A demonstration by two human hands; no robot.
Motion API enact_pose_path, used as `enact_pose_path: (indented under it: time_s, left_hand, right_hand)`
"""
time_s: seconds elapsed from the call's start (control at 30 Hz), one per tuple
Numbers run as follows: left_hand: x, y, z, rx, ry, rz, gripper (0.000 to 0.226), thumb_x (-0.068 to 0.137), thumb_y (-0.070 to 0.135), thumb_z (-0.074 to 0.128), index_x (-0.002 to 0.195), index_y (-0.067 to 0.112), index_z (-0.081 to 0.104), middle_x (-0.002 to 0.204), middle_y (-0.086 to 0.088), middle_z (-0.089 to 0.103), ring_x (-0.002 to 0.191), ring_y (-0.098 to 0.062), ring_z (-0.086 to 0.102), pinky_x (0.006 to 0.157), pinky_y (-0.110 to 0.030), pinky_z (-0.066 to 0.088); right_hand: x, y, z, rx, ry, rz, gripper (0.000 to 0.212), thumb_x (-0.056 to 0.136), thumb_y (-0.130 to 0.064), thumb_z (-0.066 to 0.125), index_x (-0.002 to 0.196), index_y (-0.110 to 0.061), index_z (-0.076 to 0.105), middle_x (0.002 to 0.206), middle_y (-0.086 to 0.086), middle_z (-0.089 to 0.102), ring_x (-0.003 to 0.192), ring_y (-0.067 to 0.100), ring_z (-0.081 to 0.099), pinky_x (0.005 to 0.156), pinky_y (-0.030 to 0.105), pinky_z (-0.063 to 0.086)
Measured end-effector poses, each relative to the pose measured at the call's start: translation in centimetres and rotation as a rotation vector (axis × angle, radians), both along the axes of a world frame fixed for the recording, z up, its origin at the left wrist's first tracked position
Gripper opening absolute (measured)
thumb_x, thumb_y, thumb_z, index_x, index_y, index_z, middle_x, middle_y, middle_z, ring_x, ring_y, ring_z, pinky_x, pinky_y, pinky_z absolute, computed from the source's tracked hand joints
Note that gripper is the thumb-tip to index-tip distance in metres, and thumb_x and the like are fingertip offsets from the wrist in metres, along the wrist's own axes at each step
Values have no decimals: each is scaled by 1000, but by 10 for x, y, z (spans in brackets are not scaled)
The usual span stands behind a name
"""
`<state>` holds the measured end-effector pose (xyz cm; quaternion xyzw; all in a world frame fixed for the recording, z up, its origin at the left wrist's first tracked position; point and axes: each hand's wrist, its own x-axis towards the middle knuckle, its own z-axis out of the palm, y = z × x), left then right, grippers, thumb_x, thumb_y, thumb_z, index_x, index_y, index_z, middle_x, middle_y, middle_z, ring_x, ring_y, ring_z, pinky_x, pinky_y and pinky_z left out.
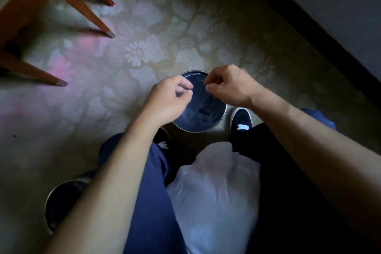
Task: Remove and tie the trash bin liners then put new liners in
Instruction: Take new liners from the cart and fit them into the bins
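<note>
Hovering over the round dark metal-rimmed trash bin (195, 131) on the floral carpet, pinching with left hand (171, 97) and right hand (228, 86), fingers curled narrow, thumb to forefinger, apparently on the rim of the clear plastic liner (206, 107) sagging inside. Fitting or lifting? Hard to call. Between the legs, a bulging white translucent plastic bag (216, 192), seemingly pulled already, knot not visible. At lower left, a second metal-rimmed bin (59, 202), half hidden, probably still to do.

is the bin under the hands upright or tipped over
Upright: the bin stands on the carpet, round rim facing straight up; left hand and right hand pinch a thin liner above it.
</note>
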<state>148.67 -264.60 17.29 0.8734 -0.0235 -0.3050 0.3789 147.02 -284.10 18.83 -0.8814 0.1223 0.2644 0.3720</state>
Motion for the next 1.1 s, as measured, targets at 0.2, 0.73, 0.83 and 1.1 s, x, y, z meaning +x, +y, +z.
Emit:
enact_pose_path:
  time_s: [0.2,0.73,0.83,1.1]
  left_hand:
    - [-9,-1,44,221,235,-226,13,90,31,63,102,32,67,99,8,71,98,-14,66,94,-32,53]
    - [-90,41,272,250,391,19,12,92,23,61,88,32,69,83,8,71,81,-13,69,75,-24,49]
    - [-90,44,290,221,398,166,12,94,21,59,92,28,69,87,3,71,82,-16,71,74,-30,57]
    - [-93,64,331,131,358,529,12,98,18,56,93,26,64,91,-3,70,80,-18,69,76,-40,59]
  right_hand:
    - [-17,-8,59,54,201,-59,15,86,-18,64,95,-22,75,83,-3,74,88,17,72,89,33,57]
    - [-48,-43,257,135,401,-39,8,89,-17,63,90,-18,72,83,6,76,80,26,75,73,39,63]
    - [-34,-57,267,109,394,13,9,91,-18,64,95,-18,72,85,3,75,77,23,75,67,34,63]
    - [12,-57,278,11,363,296,14,92,-25,61,95,-18,73,89,5,76,83,26,73,82,45,61]
